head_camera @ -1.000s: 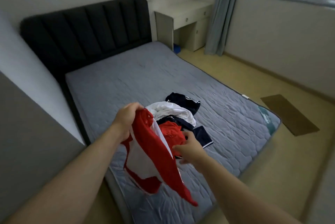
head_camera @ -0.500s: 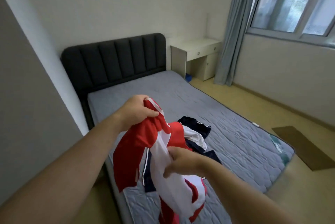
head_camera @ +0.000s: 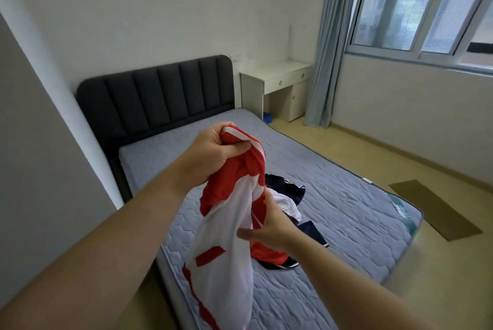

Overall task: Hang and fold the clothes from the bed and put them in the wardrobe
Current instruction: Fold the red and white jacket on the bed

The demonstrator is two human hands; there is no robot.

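A red and white shirt (head_camera: 229, 228) hangs in the air over the near side of the bed (head_camera: 346, 209). My left hand (head_camera: 213, 153) grips its bunched top edge, fingers curled round the red cloth. Lower down, my right hand (head_camera: 269, 228) holds the shirt's middle, thumb on the white cloth and fingers behind it. A pile of clothes (head_camera: 286, 196) lies on the grey mattress behind the shirt: dark navy, white and red pieces, partly hidden by my right hand and the shirt.
A dark padded headboard (head_camera: 157, 92) stands at the bed's far end. A white desk (head_camera: 277, 84) sits in the corner by a grey-blue curtain (head_camera: 325, 44) and window. A brown mat (head_camera: 434, 209) lies on the floor right of the bed. A grey wall (head_camera: 34, 159) is at my left.
The shirt has been lifted higher off the bed. My right hand went from reaching at the pile to holding the shirt's middle. The view has tilted up toward the wall and window.
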